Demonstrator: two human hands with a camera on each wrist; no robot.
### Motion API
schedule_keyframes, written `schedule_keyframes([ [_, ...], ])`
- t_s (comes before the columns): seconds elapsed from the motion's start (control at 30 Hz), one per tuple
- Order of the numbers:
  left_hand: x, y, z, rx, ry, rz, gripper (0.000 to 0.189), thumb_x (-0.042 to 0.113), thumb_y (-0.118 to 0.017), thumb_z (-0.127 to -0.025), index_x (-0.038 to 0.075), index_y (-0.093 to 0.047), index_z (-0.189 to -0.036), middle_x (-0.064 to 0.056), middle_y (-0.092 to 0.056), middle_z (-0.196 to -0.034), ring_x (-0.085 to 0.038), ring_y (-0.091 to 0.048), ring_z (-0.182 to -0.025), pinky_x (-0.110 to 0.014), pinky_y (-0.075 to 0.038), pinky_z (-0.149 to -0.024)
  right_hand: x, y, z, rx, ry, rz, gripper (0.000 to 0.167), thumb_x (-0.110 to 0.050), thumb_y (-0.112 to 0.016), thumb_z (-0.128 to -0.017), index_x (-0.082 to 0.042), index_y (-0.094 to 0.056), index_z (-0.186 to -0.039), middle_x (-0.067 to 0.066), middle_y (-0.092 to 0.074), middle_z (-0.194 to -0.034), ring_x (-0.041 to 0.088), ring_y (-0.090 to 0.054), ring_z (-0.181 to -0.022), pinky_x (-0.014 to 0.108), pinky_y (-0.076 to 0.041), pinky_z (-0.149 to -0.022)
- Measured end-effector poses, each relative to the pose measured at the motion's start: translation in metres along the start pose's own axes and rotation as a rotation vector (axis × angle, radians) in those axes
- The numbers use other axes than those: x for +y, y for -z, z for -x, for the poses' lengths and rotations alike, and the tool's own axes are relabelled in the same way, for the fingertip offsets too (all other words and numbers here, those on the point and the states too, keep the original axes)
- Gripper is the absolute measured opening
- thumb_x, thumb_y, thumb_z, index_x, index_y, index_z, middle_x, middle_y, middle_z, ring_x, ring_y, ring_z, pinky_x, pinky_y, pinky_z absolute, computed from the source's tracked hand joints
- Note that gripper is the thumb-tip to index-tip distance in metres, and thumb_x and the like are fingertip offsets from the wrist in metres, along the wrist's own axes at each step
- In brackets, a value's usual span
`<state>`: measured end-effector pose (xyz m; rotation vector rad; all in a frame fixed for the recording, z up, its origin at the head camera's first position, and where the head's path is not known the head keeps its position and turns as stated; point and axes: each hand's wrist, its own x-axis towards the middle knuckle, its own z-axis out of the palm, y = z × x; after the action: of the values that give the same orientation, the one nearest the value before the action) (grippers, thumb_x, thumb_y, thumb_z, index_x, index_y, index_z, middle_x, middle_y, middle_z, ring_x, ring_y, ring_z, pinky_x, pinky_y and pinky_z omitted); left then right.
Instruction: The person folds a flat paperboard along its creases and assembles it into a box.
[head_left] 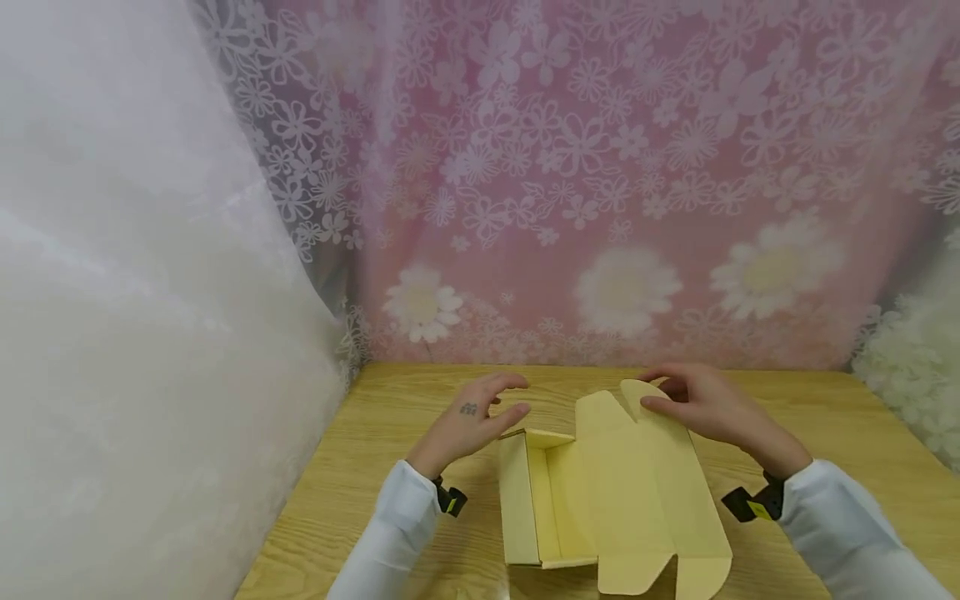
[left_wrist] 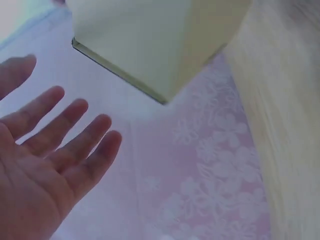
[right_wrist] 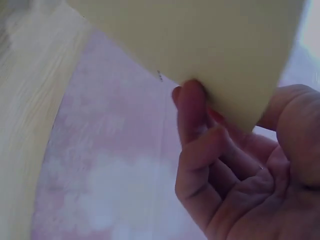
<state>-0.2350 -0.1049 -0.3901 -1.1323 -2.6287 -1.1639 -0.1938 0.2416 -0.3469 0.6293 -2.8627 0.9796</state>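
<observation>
Yellow box (head_left: 558,500) lengthwise away, lid (head_left: 630,483) rightward

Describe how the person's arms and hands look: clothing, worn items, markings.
The sleeves are long and pale bluish; the wrist devices are black with yellow patches. The left hand and right hand are ungloved; the left one's back bears a small dark marking.

I am at a wood-grain table (head_left: 345,467) in a small screened-off nook. A pink curtain (head_left: 540,212) with white flowers (head_left: 628,290) hangs along the table's far edge, a white sheet (head_left: 150,333) closes my left side, and pale, ruffled-looking cloth (head_left: 911,375) borders my right. The hangings hide what lies beyond, so I can't tell if it is a home or workplace.
</observation>
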Motion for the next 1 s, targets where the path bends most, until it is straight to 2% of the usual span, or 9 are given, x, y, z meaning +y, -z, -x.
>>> schedule_keyframes([
  [0.2,0.015,-0.001,-0.015,-0.138,-0.078,-0.030,0.050,0.036,-0.065,-0.102,0.015,-0.055,-0.146,-0.003,-0.058,-0.146,-0.022,-0.058,-0.129,-0.037,-0.053,-0.099,-0.032,-0.006,-0.014,-0.055,0.126,-0.018,0.039,-0.025,-0.065,-0.102,-0.002,-0.065,-0.134,0.003,-0.077,-0.095,0.007,-0.067,-0.072,0.027,-0.051,-0.062],
  [0.33,0.016,-0.006,-0.019,-0.190,-0.129,-0.044,0.042,0.027,-0.069,-0.100,0.011,-0.060,-0.138,-0.004,-0.065,-0.132,-0.019,-0.065,-0.111,-0.024,-0.056,-0.083,-0.044,-0.012,-0.020,-0.073,0.213,-0.031,0.034,-0.024,-0.064,-0.103,-0.007,-0.068,-0.132,-0.008,-0.070,-0.079,0.001,-0.049,-0.056,0.024,-0.045,-0.056],
  [0.43,0.016,-0.011,-0.019,-0.202,-0.115,-0.033,0.040,0.024,-0.070,-0.099,0.011,-0.058,-0.135,-0.005,-0.063,-0.124,-0.015,-0.065,-0.100,-0.019,-0.054,-0.076,-0.048,-0.014,-0.022,-0.068,0.267,-0.025,0.031,-0.020,-0.064,-0.102,-0.008,-0.070,-0.131,-0.013,-0.061,-0.068,-0.001,-0.038,-0.052,0.023,-0.041,-0.053],
  [0.53,0.016,-0.015,-0.018,-0.202,-0.076,-0.023,0.046,0.024,-0.070,-0.099,0.012,-0.051,-0.139,-0.007,-0.058,-0.129,-0.011,-0.063,-0.096,-0.019,-0.053,-0.073,-0.049,-0.016,-0.023,-0.065,0.297,-0.022,0.030,-0.017,-0.065,-0.102,-0.007,-0.071,-0.130,-0.016,-0.051,-0.060,-0.003,-0.031,-0.049,0.023,-0.039,-0.051],
  [0.67,0.012,-0.019,-0.018,-0.182,-0.093,-0.053,0.038,0.020,-0.067,-0.101,0.009,-0.055,-0.136,-0.008,-0.063,-0.121,-0.007,-0.062,-0.087,-0.018,-0.053,-0.071,-0.050,-0.016,-0.025,-0.070,0.308,-0.016,0.030,-0.018,-0.066,-0.101,-0.008,-0.071,-0.129,-0.017,-0.043,-0.055,-0.003,-0.029,-0.048,0.022,-0.037,-0.050],
  [0.73,0.009,-0.021,-0.019,-0.180,-0.103,-0.036,0.025,0.017,-0.063,-0.103,0.007,-0.061,-0.126,-0.007,-0.067,-0.107,-0.007,-0.063,-0.080,-0.018,-0.053,-0.068,-0.052,-0.016,-0.025,-0.082,0.292,-0.021,0.031,-0.021,-0.065,-0.102,-0.008,-0.070,-0.130,-0.017,-0.048,-0.057,-0.003,-0.033,-0.049,0.022,-0.038,-0.050],
  [0.83,0.004,-0.026,-0.019,-0.173,-0.092,0.012,0.010,0.014,-0.061,-0.104,0.008,-0.064,-0.111,-0.005,-0.068,-0.090,-0.006,-0.063,-0.071,-0.018,-0.054,-0.062,-0.052,-0.015,-0.021,-0.106,0.271,-0.022,0.037,-0.025,-0.066,-0.102,-0.008,-0.066,-0.135,-0.014,-0.065,-0.072,-0.002,-0.051,-0.057,0.023,-0.047,-0.056],
  [0.93,-0.004,-0.030,-0.015,-0.130,-0.046,0.041,0.005,0.014,-0.059,-0.105,0.010,-0.062,-0.104,-0.006,-0.068,-0.086,-0.006,-0.064,-0.068,-0.019,-0.054,-0.061,-0.050,-0.012,-0.012,-0.152,0.249,-0.019,0.048,-0.028,-0.067,-0.101,-0.005,-0.058,-0.142,-0.003,-0.075,-0.096,0.002,-0.066,-0.075,0.026,-0.055,-0.066],
  [1.0,-0.009,-0.032,-0.012,-0.082,-0.008,0.052,0.005,0.014,-0.059,-0.105,0.010,-0.062,-0.104,-0.007,-0.069,-0.089,-0.009,-0.066,-0.071,-0.019,-0.055,-0.062,-0.046,-0.009,-0.005,-0.197,0.218,-0.034,0.055,-0.029,-0.067,-0.100,-0.003,-0.052,-0.147,0.004,-0.074,-0.104,0.004,-0.069,-0.081,0.027,-0.057,-0.070],
])
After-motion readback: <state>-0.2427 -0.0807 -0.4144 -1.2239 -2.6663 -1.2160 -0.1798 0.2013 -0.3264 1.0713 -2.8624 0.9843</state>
